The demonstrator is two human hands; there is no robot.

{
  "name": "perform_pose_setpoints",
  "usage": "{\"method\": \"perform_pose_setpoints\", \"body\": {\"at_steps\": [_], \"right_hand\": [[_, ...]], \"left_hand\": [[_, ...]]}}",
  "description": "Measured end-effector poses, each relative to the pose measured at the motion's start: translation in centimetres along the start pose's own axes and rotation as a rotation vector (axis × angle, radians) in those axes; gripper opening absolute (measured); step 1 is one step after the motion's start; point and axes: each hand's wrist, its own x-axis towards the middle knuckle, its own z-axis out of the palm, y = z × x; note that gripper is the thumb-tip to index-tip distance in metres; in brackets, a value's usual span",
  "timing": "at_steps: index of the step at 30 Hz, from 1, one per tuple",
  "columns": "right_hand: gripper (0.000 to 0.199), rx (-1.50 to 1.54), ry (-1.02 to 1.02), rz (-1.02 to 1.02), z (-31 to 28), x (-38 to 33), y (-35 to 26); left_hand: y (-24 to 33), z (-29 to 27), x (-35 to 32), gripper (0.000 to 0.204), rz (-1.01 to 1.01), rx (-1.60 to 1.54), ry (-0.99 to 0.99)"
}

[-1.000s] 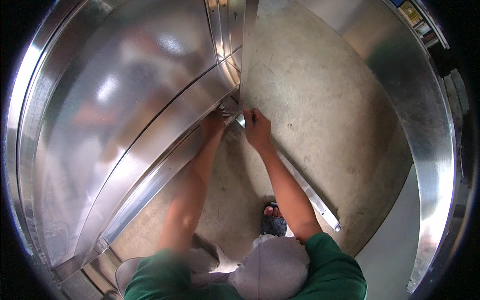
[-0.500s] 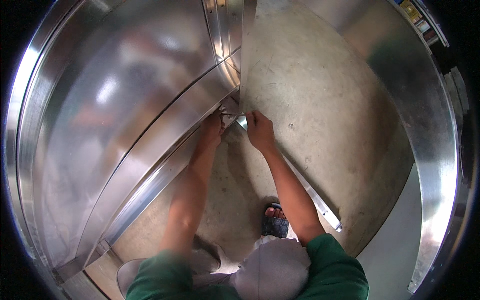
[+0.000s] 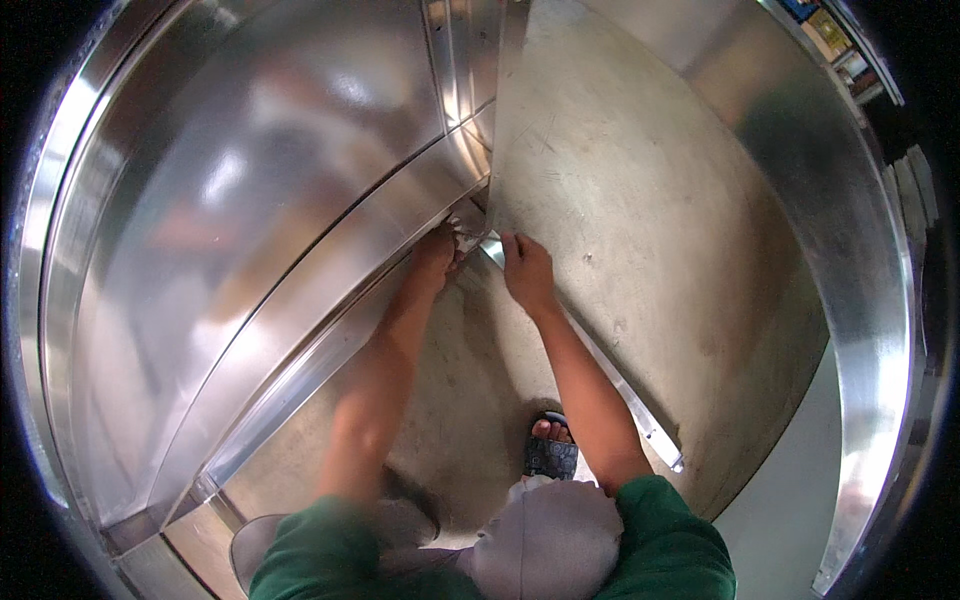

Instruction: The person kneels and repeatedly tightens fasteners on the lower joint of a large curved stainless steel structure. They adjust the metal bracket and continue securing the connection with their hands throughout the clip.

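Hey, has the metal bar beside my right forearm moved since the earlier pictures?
No. The bar keeps its place against the small floor spot, with no clear shift either way; the slight drift is the whole view's.

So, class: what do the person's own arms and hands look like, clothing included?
The left sleeve and right sleeve are short and dark green. The forearms are bare; the left hand and right hand show no gloves.

Scuffed concrete floor (image 3: 680, 250); on it, 1 slim metal bar (image 3: 657, 437), 1 sandaled foot (image 3: 551, 458).
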Motion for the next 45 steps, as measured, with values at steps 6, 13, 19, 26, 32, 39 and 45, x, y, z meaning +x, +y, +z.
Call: {"method": "perform_pose_setpoints", "body": {"at_steps": [6,13,19,26,32,39,45], "right_hand": [[0.037,0.263,-0.046,0.214,1.6,0.2,1.1],[0.038,0.099,0.14,0.033,0.6,0.9,1.4],[0.042,0.157,-0.017,-0.191,-2.1,-0.7,0.7],[0.04,0.032,-0.375,-0.093,5.0,-6.0,4.2],[0.041,0.092,-0.408,0.004,8.9,-6.7,4.3],[0.043,0.03,-0.472,0.046,9.1,-6.8,3.7],[0.041,0.073,-0.449,0.072,10.1,-6.4,4.4]], "left_hand": [[0.5,-0.3,-0.5,0.021,-0.056,-0.062,-0.035],[1.1,0.6,-0.6,0.023,-0.119,-0.081,-0.076],[0.5,1.6,-0.9,0.026,0.048,-0.113,0.009],[-2.1,-0.6,-0.5,0.028,0.63,0.726,0.401],[-1.8,-0.8,-1.0,0.029,0.779,0.986,0.484],[-2.5,-1.1,-1.6,0.026,0.825,0.918,0.52],[-2.6,-0.7,-0.6,0.024,0.741,0.965,0.483]]}}
